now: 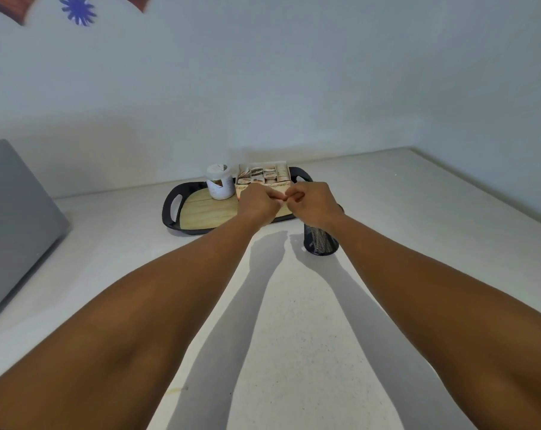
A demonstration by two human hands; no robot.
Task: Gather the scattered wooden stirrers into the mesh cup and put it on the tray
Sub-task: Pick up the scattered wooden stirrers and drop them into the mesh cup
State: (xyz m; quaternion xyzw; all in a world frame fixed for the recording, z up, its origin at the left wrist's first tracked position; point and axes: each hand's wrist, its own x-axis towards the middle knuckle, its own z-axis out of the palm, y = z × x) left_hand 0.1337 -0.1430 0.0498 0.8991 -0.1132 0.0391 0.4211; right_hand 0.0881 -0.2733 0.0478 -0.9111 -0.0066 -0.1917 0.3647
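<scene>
My left hand [258, 203] and my right hand [312, 201] reach forward and meet fingertip to fingertip above the right part of the black tray [170, 212]. Both have curled fingers. Between the fingertips shows a thin pale sliver, seemingly the wooden stirrers [282, 202], pinched by both hands; most of it is hidden. The black mesh cup [320, 242] stands upright on the white counter just in front of the tray, under my right wrist, which covers its rim. No loose stirrers show on the counter.
On the tray's wooden base stand a white jar [220, 184] and a box of sachets [263, 175] at the back. A grey cushion-like object [11, 218] lies at the left. A wall closes off the back and the right of the counter.
</scene>
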